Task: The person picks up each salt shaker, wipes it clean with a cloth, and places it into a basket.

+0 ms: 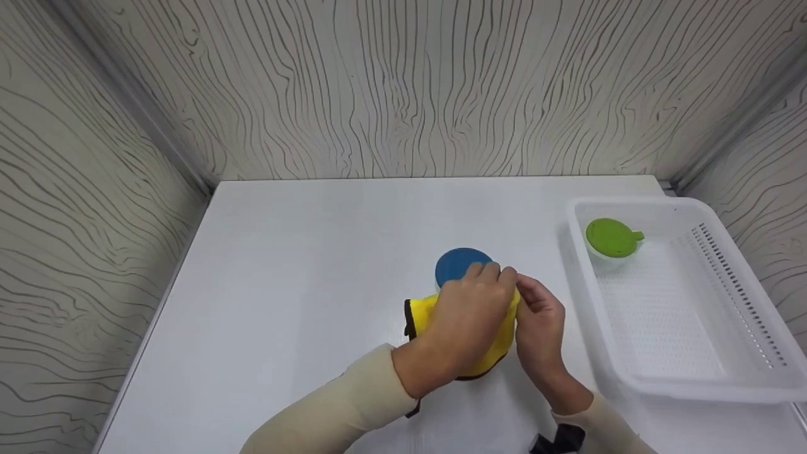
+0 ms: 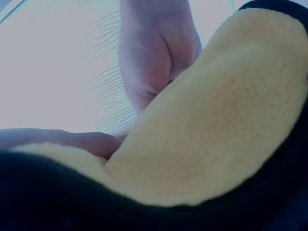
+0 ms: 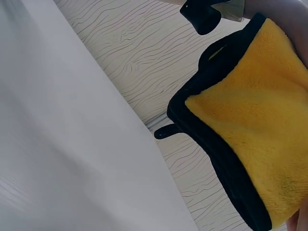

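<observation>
The left hand (image 1: 470, 315) hides the middle of the yellow cloth (image 1: 503, 337) beneath it and part of the blue lid (image 1: 456, 265) just beyond. The right-wrist view's edge crops the cloth.

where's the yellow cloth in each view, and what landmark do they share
Head: yellow cloth right of centre, low, partly behind the left hand.
Left wrist: centre to right, large, dark-edged.
Right wrist: right side, cut off by the frame.
Shared landmark: wavy-lined wall.

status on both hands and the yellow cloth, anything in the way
Left hand, right hand: both holding yellow cloth. Blue lid close ahead, partly hidden behind left hand.
</observation>
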`<action>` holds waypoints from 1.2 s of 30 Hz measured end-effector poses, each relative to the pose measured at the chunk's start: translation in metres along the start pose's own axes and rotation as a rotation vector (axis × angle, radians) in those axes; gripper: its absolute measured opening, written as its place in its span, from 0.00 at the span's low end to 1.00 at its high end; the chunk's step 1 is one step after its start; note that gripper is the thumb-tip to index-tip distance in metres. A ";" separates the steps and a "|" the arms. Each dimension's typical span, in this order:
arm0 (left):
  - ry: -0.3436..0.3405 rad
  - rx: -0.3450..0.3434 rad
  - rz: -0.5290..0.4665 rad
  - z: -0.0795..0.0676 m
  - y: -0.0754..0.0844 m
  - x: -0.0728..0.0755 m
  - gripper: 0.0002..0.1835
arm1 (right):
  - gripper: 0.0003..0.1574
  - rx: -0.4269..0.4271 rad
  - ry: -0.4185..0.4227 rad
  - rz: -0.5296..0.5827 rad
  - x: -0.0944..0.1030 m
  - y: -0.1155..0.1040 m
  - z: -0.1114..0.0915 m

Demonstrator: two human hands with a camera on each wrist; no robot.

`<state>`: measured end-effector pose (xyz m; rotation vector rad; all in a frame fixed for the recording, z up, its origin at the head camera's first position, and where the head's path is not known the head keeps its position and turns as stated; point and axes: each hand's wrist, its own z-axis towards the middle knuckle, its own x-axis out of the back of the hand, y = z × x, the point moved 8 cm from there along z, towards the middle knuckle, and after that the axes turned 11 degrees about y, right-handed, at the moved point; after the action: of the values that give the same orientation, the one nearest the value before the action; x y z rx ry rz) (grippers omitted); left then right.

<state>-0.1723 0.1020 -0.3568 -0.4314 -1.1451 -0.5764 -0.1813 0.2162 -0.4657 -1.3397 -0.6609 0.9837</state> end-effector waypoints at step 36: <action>-0.048 0.011 0.018 -0.015 -0.015 0.008 0.35 | 0.12 -0.041 0.066 -0.064 0.006 0.001 0.007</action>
<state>-0.1682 0.0801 -0.3544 -0.4477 -1.1883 -0.5465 -0.1853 0.2247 -0.4664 -1.3733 -0.6730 0.8751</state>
